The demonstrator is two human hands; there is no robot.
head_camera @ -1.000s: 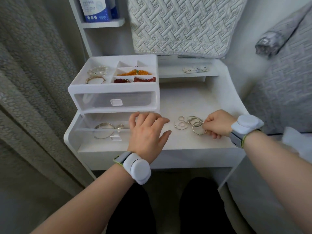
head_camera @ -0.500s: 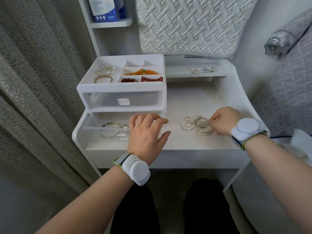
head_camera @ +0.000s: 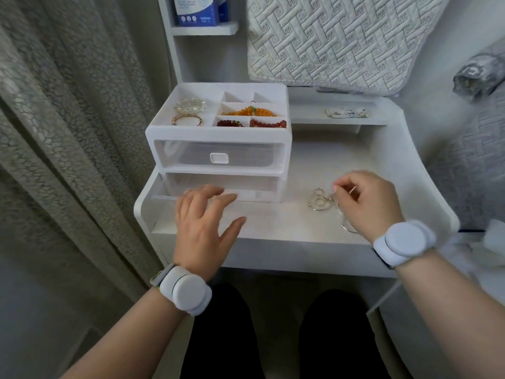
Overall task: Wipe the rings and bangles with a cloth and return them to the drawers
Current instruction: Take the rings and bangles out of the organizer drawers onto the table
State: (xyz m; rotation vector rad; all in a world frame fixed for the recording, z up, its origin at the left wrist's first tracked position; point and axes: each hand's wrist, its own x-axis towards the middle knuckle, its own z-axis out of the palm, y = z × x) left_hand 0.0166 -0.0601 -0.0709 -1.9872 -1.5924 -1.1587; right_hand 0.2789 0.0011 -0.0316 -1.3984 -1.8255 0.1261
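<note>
Two hands work beside the white drawer organiser [head_camera: 218,132]; my left hand [head_camera: 203,228] lies spread and relaxed, holding nothing, over its pulled-out bottom drawer [head_camera: 169,194]; my right hand [head_camera: 367,203], right of the organiser, pinches a thin silver bangle [head_camera: 352,190] among the silver rings [head_camera: 318,199].

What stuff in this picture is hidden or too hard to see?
All in the head view:
1. What lies in the lower drawer: covered by the left hand.
2. How many silver rings there are: some sit under the right hand.
3. The blue box: cut off by the top edge, print blurred.
4. The patterned thing on the shelf: too small to identify.
</note>
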